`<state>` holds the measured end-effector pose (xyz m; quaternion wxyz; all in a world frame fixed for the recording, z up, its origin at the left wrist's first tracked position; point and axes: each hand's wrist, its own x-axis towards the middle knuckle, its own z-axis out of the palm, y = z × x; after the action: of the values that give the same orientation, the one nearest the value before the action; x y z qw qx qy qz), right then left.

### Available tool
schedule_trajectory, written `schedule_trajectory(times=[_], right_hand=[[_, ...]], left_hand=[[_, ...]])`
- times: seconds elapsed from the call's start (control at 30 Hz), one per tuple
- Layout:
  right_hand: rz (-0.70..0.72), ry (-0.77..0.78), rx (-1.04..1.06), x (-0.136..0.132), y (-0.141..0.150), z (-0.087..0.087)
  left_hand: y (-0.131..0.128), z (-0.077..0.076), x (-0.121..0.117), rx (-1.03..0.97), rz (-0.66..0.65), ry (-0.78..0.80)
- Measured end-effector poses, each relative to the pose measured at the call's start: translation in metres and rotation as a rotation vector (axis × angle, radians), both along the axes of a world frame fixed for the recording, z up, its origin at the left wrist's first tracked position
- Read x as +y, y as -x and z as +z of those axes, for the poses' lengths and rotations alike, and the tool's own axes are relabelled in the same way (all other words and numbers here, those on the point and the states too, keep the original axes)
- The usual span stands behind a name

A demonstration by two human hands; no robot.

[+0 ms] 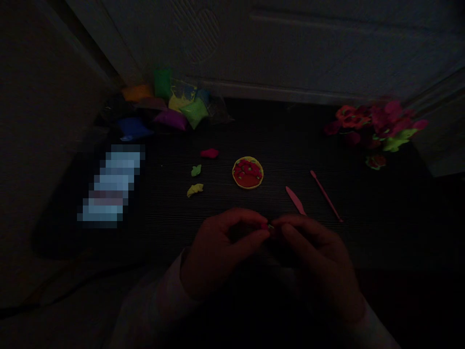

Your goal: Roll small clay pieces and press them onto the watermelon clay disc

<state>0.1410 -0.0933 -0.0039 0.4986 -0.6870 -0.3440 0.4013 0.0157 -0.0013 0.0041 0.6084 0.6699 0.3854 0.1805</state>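
Note:
Near the table's front edge, my left hand [221, 252] pinches a small red clay piece [264, 226] between thumb and fingertips. A tiny greenish bit [271, 227] shows at its right side. My right hand [323, 261] is close beside it, thumb and fingers drawn together; what they hold, if anything, is too dark to make out. Beyond the hands lies a small round clay tart [247, 184] with a yellow rim and red pieces with green specks inside. To its left are a red clay lump [209, 153], a green lump [196, 170] and a yellow-green lump [195, 189].
A pink plastic knife [295, 199] and a thin pink modelling stick [327, 197] lie to the right. Colourful clay packets [170, 118] are piled at the back left, above a lit, blurred screen [112, 186]. Bright clay flowers [388, 121] stand at the back right. The room is dim.

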Motion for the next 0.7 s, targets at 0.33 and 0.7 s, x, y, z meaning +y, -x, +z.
schedule_trajectory(times=[0.33,0.7], right_hand=[[0.093,-0.055,-0.173,0.0016,-0.0011,0.0019],[0.016,-0.061,-0.151,0.0032,0.0040,-0.0011]], left_hand=[[-0.0009,-0.0028,-0.0017,-0.089,0.045,0.251],[-0.0020,-0.0028,-0.0024,-0.134,0.067,0.270]])
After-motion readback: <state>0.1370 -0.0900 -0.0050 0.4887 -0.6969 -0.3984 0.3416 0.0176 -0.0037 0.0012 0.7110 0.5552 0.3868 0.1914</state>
